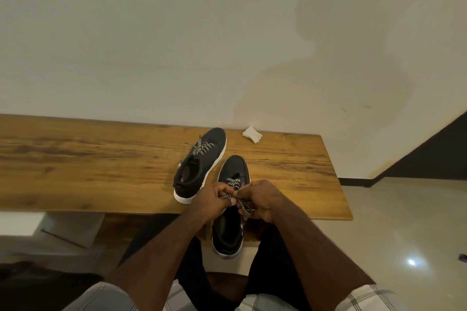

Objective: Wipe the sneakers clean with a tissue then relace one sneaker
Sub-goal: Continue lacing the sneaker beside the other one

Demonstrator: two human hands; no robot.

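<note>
Nearest the camera: checked sleeves [364,298] at the bottom edge, dark trousers between the forearms. Both hands meet over the near sneaker [231,212], a black one with a white sole, toe pointing away, heel hanging past the near edge of the wooden table [101,171]. Left hand [213,198] has its fingers curled, thumb and fingertips pinching the black-and-white patterned lace [233,185] just above the tongue. Right hand [262,199] is also curled, gripping the same lace; a loose length of it runs down under the right palm (exact finger placement there is hidden). Laced crossings show just beyond the knuckles, toward the toe.

Just beside and left of it, farther back, the second sneaker [199,164] lies flat on the table, angled toe up-right, its lace tied in a loose bow near the toe end. The two shoes are near each other; whether they touch I cannot tell.

Farther still, at the table's back edge by the wall [177,33], sits a crumpled white tissue [252,134], well apart from both hands. Pale tiled floor [404,222] to the right.
</note>
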